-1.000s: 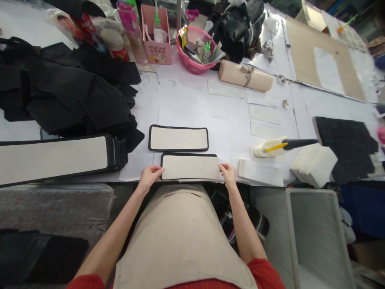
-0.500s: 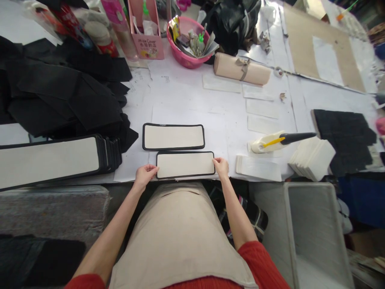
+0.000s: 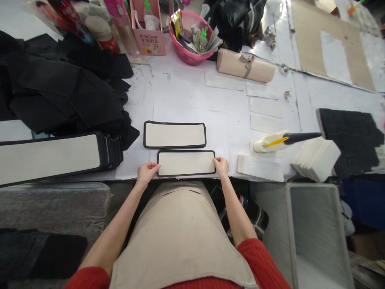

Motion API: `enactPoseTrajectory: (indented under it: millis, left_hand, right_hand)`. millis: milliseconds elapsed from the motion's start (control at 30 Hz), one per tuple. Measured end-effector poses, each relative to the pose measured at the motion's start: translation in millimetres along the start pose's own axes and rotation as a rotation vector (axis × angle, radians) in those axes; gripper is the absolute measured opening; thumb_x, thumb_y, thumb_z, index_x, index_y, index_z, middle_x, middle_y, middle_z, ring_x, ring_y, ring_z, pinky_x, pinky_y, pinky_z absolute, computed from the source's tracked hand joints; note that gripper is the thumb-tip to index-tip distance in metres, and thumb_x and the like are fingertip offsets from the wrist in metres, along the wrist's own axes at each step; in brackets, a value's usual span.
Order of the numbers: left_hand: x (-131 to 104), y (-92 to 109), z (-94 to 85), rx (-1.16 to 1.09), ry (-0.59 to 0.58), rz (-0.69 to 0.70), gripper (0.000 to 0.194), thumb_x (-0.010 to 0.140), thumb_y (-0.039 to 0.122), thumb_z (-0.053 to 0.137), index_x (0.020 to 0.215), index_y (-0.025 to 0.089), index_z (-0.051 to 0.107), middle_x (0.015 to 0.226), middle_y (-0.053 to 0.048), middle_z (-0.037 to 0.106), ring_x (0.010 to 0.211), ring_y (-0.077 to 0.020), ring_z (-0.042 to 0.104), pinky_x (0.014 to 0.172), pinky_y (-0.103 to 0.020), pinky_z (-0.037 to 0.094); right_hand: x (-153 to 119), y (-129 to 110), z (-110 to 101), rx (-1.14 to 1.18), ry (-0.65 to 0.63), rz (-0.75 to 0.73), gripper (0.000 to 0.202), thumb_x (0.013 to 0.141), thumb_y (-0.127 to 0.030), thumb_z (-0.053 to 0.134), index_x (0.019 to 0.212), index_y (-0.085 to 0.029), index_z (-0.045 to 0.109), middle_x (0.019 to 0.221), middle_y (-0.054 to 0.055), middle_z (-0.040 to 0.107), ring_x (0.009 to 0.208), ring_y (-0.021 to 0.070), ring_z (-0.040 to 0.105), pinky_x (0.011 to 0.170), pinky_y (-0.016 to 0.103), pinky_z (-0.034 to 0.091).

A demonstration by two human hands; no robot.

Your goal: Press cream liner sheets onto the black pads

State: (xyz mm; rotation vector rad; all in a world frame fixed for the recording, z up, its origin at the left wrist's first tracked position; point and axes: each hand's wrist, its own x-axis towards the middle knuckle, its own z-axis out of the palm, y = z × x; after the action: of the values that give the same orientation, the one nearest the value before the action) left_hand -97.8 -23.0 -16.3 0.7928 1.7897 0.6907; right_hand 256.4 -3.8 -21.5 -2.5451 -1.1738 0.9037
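"Where is the cream rectangular panel with the rounded black border (image 3: 186, 163)?"

"Along the near edge of the white paper-covered table (image 3: 183, 94)."

"And the grip?"

"The bare left hand (image 3: 147, 173) and bare right hand (image 3: 221, 166) pinch its opposite ends, thumbs and fingers together; any fingertips beneath are hidden."

"Anything cut off?"

"The long cream-and-black stack (image 3: 49, 156) runs out of view at left, near the same edge. In the round pink plastic basin (image 3: 192, 60), small items (image 3: 195, 43) overlap indistinctly."
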Motion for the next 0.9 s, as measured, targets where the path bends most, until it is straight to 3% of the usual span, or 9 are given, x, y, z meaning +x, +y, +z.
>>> enactPoseTrajectory:
  millis: [533,900]
  left_hand:
    - [7.5,-12.0,4.6,0.044,0.031,0.029,0.025,0.062,0.041,0.071,0.068,0.017,0.066,0.053,0.001,0.061,0.040,-0.0098,0.047,0.042,-0.023,0.034]
    - [6.6,-7.9,4.7,0.107,0.054,0.006,0.026,0.062,0.041,0.070,0.070,0.017,0.067,0.057,-0.001,0.065,0.043,-0.0118,0.052,0.044,-0.023,0.037]
  right_hand:
    - [5.2,5.7,3.1,0.033,0.006,-0.033,0.029,0.079,-0.033,0.057,0.093,-0.017,0.076,0.092,0.008,0.077,0.089,0.0239,0.070,0.079,0.029,0.049]
    - [3.4,2.8,4.0,0.015,0.018,-0.029,0.029,0.079,-0.031,0.056,0.094,-0.016,0.076,0.094,0.010,0.077,0.091,0.0249,0.070,0.081,0.030,0.049]
